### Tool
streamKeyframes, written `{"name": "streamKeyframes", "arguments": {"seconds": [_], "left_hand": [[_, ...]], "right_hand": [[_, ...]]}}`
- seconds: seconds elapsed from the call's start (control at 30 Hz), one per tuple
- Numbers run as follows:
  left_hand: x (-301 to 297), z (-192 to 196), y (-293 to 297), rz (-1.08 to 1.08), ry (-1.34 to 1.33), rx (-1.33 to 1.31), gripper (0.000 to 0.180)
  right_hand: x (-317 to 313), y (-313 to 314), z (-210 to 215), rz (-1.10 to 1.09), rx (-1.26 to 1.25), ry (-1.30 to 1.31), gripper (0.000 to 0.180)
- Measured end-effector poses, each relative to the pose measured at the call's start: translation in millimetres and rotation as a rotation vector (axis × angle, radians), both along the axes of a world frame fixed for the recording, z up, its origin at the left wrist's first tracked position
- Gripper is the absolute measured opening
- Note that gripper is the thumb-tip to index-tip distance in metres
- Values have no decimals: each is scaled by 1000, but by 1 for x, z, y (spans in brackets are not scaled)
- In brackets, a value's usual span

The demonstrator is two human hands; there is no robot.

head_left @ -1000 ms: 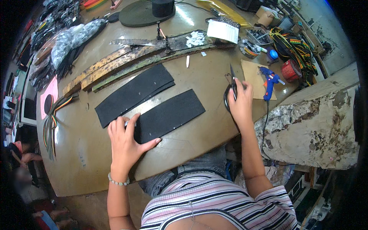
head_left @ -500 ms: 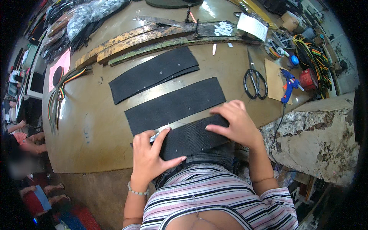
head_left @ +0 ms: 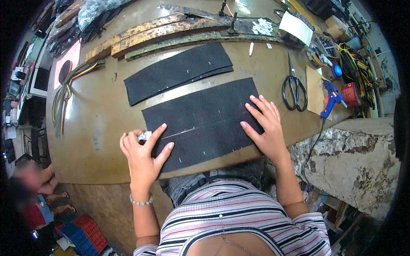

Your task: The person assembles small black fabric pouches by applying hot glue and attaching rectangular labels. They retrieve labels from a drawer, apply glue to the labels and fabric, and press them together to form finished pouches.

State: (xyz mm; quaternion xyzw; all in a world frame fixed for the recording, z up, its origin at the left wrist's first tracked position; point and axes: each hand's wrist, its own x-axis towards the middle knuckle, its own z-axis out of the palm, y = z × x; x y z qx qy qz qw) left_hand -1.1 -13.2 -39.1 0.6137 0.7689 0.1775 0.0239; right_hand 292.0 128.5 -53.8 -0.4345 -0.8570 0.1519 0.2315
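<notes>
Two forearms come up from the lower edge, ours, reaching out over a brown worktable (head_left: 98,128). Our left hand (head_left: 143,155) sits at the near left end of a black ribbed sheet (head_left: 200,123), wrist straight, a bead bracelet (head_left: 141,201) around it. Its index and middle fingers stretch flat onto the sheet's edge, while the thumb and the curled fingers pinch a small pale object (head_left: 144,136); we cannot tell what that object is. Our right hand (head_left: 265,126) lies palm down on the right end of the same sheet, fingers spread and pressed flat, fingertips pointing away from us and slightly left.

The sheet lies at the near edge of the table, right in front of our body. Its long axis runs left to right, rising a little toward the right. A thin pale line crosses it lengthwise, so it may be two strips laid edge to edge; we cannot say which. A second black strip (head_left: 177,71) lies farther away, apart from the first, tilted the same way.

Black-handled scissors (head_left: 294,87) lie to the right of our right hand, not touching it, blades pointing away. Beyond them rest a blue glue gun (head_left: 331,99) and a red spool (head_left: 351,94). Worn wooden slats (head_left: 162,32) run along the far side.
</notes>
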Motion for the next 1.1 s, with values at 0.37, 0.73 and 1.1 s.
{"name": "streamKeyframes", "arguments": {"seconds": [0.37, 0.73, 1.1], "left_hand": [[5, -1, 6, 15, -14, 58, 54], [0, -6, -3, 68, -203, 144, 46], [-2, -9, -7, 32, -243, 273, 39]], "right_hand": [[187, 62, -22, -993, 199, 736, 63], [179, 85, -7, -716, -61, 455, 53], [182, 76, 5, -819, -114, 453, 61]]}}
